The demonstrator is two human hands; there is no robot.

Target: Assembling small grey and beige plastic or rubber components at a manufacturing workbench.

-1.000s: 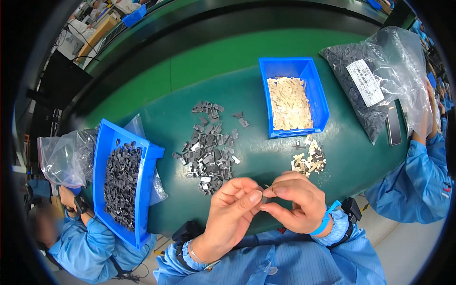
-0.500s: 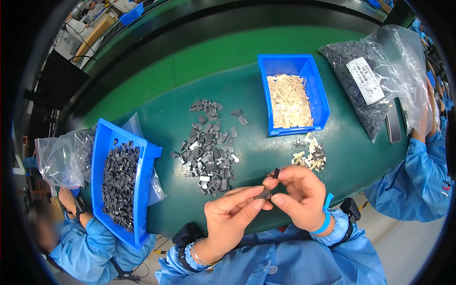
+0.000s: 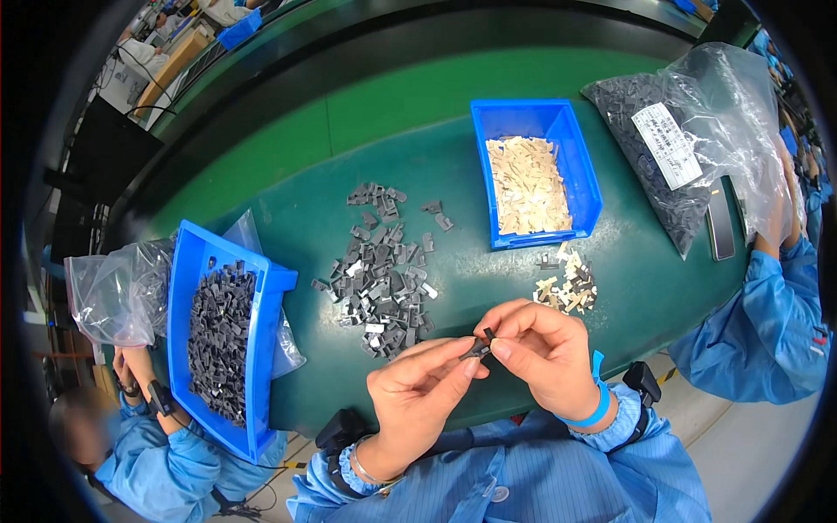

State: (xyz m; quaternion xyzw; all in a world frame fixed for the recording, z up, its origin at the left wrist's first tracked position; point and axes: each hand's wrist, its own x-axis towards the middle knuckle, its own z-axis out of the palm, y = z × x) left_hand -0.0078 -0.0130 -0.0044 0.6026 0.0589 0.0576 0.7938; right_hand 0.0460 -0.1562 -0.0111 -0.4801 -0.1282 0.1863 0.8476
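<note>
Just above the near edge of the green table, my left hand [image 3: 420,383] pinches a small dark grey plastic part [image 3: 475,349] between thumb and fingertips. My right hand [image 3: 547,359] meets it from the other side, its thumb and index finger closed on a small thin black piece [image 3: 489,334]. The two pieces touch or nearly touch; my fingertips hide how they fit. Beyond my left hand lies a loose pile of dark grey plastic parts [image 3: 384,292]. A small heap of cream and dark strips [image 3: 571,283] lies beyond my right hand.
A blue bin [image 3: 277,277] of dark parts stands at left, beside a clear plastic bag [image 3: 113,296]. Another blue bin [image 3: 589,196] holds cream strips. At far right are a bag of grey parts [image 3: 649,148] and a phone [image 3: 721,227]. Co-workers in blue sit on both sides.
My right hand has shifted left and brought the black piece down against the grey part. My left hand has barely moved. The co-worker at left has raised both hands together.
</note>
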